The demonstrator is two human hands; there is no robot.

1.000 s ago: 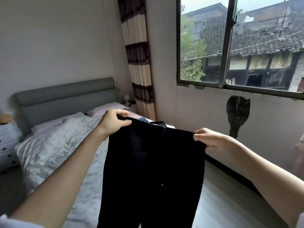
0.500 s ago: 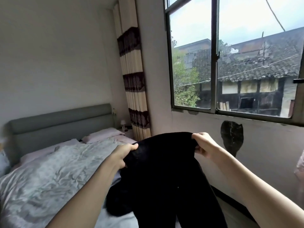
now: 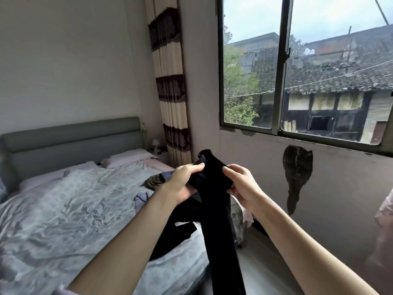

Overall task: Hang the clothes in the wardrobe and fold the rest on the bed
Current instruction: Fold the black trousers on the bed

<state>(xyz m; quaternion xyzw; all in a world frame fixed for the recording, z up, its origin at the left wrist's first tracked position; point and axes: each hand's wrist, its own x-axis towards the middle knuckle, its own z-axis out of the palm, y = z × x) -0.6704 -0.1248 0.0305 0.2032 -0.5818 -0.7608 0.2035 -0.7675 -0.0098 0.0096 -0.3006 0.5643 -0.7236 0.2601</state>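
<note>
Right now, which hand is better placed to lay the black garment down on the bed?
Left. Both hands grip the black garment, but the left hand is over the bed; the right hand is toward the wall.

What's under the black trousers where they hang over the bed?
The black trousers, gripped by the left hand and right hand, hang over the grey quilt. Beside them lie other clothes. Anything directly beneath the trousers is covered.
</note>
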